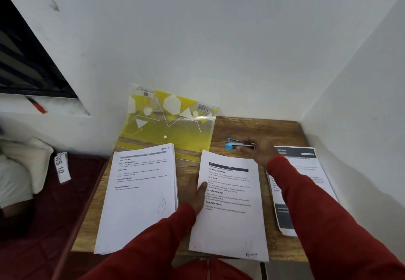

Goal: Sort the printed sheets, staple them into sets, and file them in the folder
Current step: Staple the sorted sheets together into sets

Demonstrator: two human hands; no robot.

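Three groups of printed sheets lie on the wooden table (pixel 238 128): a thick stack (pixel 140 201) at the left, a middle set (pixel 230 218), and a set with dark headers (pixel 306 170) at the right, partly under my right sleeve. My left hand (pixel 197 194) holds the left edge of the middle set, thumb on top. My right hand (pixel 259 150), blurred, reaches to the blue stapler (pixel 235 145) at the back and its fingers lie over the stapler's right end. A yellow translucent folder (pixel 166 124) leans against the wall behind the left stack.
White walls close in the table at the back and right. To the left, lower down, lies a dark red mattress (pixel 54 203) with a white pillow (pixel 28 163) and a tag reading "WS 10" (pixel 62 167). A red-handled tool (pixel 37 105) sits on the window ledge.
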